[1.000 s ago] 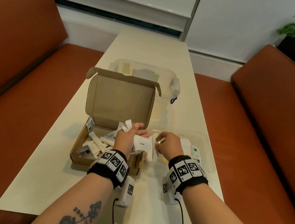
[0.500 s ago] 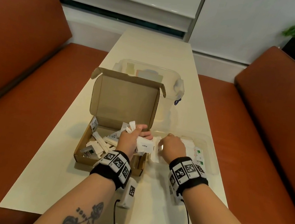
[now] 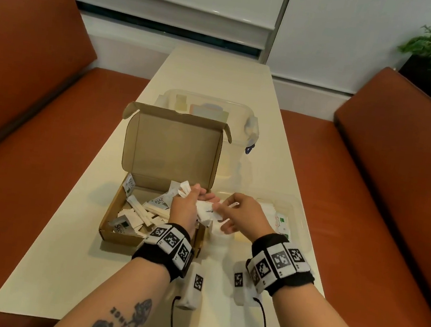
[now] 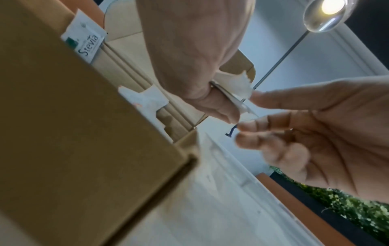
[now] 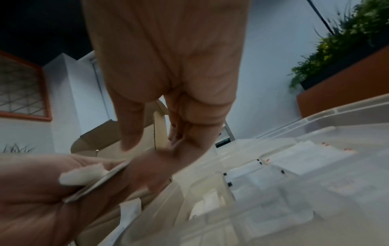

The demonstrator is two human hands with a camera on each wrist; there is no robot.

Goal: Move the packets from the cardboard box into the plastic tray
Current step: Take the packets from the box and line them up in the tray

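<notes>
I watch both hands meet over the gap between the cardboard box (image 3: 127, 230) and the clear plastic tray (image 3: 301, 225) on the cream table (image 3: 61, 266), midway through a handover. A second ago the right hand (image 3: 240, 216) hung over the tray's near edge, apart from the left; it has since moved across, so its fingertips (image 4: 245, 127) now touch the packet end that sticks out of the left hand (image 3: 185, 209). I read that as the bunch of packets (image 3: 207, 212) being passed or sorted before it drops into the tray, not a release yet. The left hand's fingers are curled round the white sachets, some poking up past the knuckles, one flat edge clamped under the thumb in the right wrist view. The right hand's fingers are loosely bent and slightly spread, tips close on the paper; whether they already pinch it I cannot tell, as the frame is blurred there. The held bunch sits just above the box's right wall, beside the tray. Many loose sachets (image 3: 147, 209) remain in the box, a Stevia packet (image 4: 84, 41) leaning at its wall, while a few packets already lie in the tray.
</notes>
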